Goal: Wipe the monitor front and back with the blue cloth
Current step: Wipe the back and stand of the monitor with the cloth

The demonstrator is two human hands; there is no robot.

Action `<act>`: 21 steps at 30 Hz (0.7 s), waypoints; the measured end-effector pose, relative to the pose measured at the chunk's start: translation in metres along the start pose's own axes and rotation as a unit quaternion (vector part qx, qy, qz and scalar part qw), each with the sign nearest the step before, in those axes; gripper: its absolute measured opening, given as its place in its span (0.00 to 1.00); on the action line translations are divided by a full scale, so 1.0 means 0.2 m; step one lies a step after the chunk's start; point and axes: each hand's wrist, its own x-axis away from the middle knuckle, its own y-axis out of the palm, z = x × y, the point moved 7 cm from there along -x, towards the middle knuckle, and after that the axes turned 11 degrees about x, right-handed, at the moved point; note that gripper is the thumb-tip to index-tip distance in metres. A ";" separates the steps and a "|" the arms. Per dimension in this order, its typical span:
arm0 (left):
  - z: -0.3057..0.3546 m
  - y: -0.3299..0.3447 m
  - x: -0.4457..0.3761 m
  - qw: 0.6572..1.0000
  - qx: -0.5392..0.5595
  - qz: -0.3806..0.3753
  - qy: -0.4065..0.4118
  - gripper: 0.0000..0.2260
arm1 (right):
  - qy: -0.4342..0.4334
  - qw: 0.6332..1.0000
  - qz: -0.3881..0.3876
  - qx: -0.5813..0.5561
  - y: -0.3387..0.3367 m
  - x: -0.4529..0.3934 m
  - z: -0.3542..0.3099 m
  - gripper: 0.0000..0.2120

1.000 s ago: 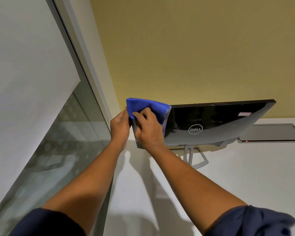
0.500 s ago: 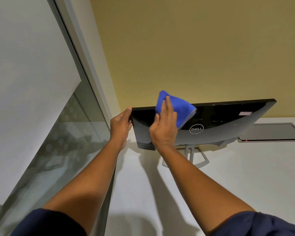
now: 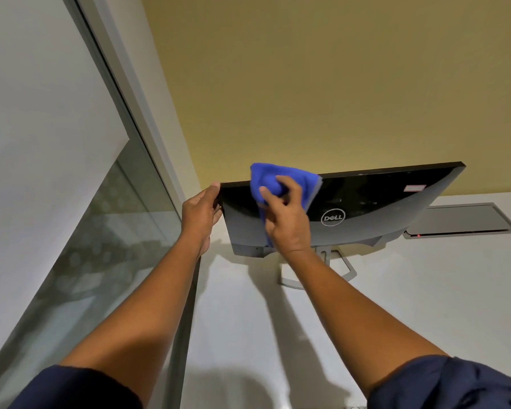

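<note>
The black monitor [image 3: 381, 202] stands on a white desk with its glossy back and logo facing me. My left hand [image 3: 199, 214] grips the monitor's upper left edge, fingers wrapped round behind it. My right hand [image 3: 286, 222] holds the blue cloth [image 3: 266, 178] bunched under bent fingers and presses it against the upper left part of the back, left of the logo. The screen side is hidden from me.
The monitor's grey stand [image 3: 348, 271] rests on the white desk [image 3: 425, 305]. A grey cable hatch [image 3: 460, 221] with a small red light lies flush in the desk to the right. A glass partition [image 3: 101, 246] runs along the left, and a yellow wall [image 3: 307, 84] rises behind.
My right hand swept the cloth from the monitor's left corner towards the logo, then came back a little to the left. My left hand stayed on the left edge.
</note>
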 end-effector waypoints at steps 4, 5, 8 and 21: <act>-0.01 0.00 0.00 1.000 -0.015 -0.007 0.004 0.17 | 0.177 0.981 0.081 -0.021 -0.14 0.13 0.35 0.09; -0.02 0.00 0.00 1.000 -0.013 -0.008 0.006 0.18 | 0.206 0.974 0.086 -0.023 -0.15 0.16 0.40 0.07; -0.02 0.00 0.01 1.000 -0.011 -0.004 0.007 0.19 | 0.215 0.973 0.064 -0.046 -0.13 0.18 0.42 0.05; 0.00 0.00 0.01 0.990 -0.123 0.000 0.071 0.24 | -0.174 0.967 -0.178 0.060 0.33 0.14 -0.22 0.17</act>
